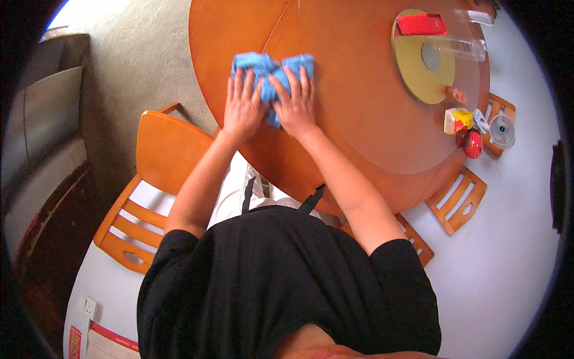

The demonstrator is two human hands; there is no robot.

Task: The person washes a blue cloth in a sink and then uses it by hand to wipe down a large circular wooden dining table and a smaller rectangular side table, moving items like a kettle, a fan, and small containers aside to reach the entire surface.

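Observation:
A crumpled blue cloth point(269, 74) lies on the orange-brown wooden round table point(251, 27). Pressed on its left part is my left hand point(244, 105), fingers spread over the fabric. My right hand point(296, 103) holds down the right part in the same way, its thumb side towards the left hand. A loose end of the cloth hangs back between my two palms. Both hands are near the table's left edge, beside the rim of a clear round sheet point(358, 112) that covers the table's middle.
A yellowish turntable disc point(408, 67) carries a red packet point(421, 24) and a clear plastic container point(462, 48). A yellow-and-white box point(457, 120), a red round object point(473, 144) and a small white fan point(501, 130) stand near the right edge. A wooden chair point(172, 150) is close on my left.

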